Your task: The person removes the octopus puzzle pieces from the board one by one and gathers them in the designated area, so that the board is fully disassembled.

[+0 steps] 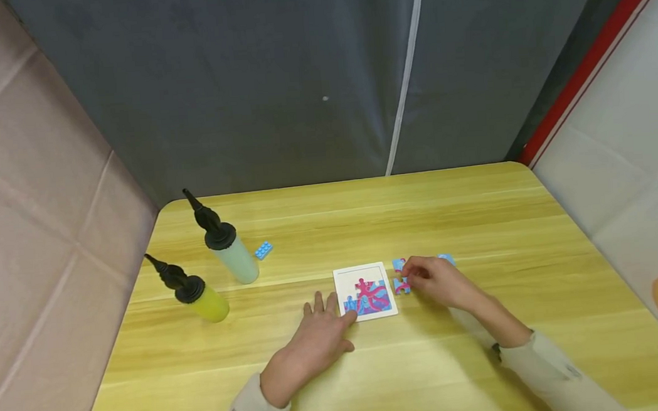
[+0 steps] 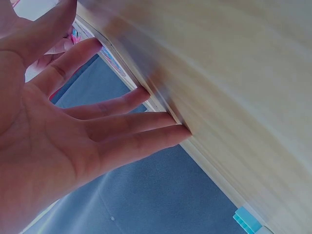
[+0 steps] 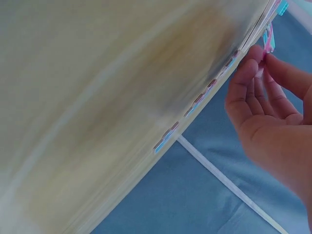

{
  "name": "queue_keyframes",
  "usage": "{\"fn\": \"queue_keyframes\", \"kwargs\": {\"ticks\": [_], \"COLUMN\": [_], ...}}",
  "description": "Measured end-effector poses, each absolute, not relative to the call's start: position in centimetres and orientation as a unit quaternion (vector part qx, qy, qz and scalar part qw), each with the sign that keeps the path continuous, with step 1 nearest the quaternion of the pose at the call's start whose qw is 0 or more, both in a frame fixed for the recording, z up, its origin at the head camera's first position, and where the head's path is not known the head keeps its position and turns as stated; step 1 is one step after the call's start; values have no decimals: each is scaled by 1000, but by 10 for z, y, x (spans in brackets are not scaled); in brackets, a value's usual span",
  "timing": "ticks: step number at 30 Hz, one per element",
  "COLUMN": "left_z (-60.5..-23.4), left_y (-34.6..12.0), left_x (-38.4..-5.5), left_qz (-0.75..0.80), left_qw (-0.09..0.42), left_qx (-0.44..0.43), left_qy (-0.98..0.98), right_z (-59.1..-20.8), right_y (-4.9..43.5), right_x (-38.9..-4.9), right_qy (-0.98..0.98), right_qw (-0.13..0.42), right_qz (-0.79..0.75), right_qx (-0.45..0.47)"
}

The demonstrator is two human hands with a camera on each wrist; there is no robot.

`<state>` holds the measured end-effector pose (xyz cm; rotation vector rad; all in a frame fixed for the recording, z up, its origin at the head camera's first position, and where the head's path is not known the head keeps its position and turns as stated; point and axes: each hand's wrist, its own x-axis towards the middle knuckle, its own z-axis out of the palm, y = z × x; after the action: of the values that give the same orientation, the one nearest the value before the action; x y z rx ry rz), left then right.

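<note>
A white square puzzle tray lies on the table, with joined pieces of a pink octopus on blue filling its lower and right part. My left hand has its fingers spread, with fingertips at the tray's lower left corner and on the tabletop. To the right of the tray, my right hand pinches a pink and blue puzzle piece between thumb and forefinger, above the tabletop. Loose pieces lie around that hand: an upper one, a lower one and a blue one partly behind it.
A pale green hand pump and a yellow one, both with black tops, are on the table's left side. Near them is a blue toy brick. A dark grey curtain hangs behind the wooden table.
</note>
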<state>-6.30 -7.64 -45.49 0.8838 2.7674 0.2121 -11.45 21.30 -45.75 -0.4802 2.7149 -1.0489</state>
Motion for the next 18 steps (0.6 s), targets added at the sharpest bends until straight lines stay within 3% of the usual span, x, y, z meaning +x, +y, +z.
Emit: {"fn": "queue_keyframes", "kwargs": {"ticks": [18], "left_z": [-453], "left_y": [-75], "left_x": [-64], "left_qz": [66], "left_qw": [114], "left_qx": [300], "left_qy": [945], "right_z": [-458], "right_y": [220], "right_x": [-113], "right_qy": [915], "right_qw": [113], "right_qz": [-347], "right_qx": [-173]}}
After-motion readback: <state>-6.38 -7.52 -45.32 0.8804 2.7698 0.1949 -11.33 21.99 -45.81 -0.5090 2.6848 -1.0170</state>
